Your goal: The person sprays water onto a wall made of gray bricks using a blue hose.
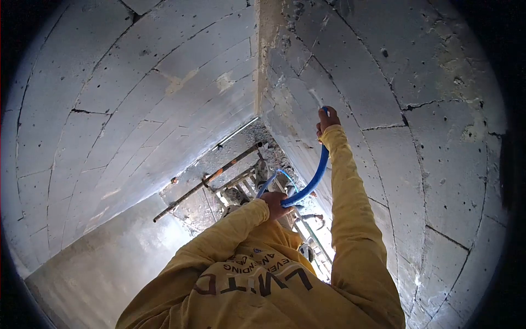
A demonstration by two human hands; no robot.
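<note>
A blue hose bends in a curve between my two hands. My right hand is raised to the right block wall, its fingers closed round the hose near its end. A pale streak, which looks like water, runs from there towards the wall. Lower down, in front of my chest, my left hand grips the hose further along. Beyond that hand a thinner-looking blue stretch of it loops down towards the floor.
Another block wall meets the right one at a corner. Below me a rusty metal pole slants over a scaffold or ladder frame. The rough floor lies far down. Bright light comes from the lower right.
</note>
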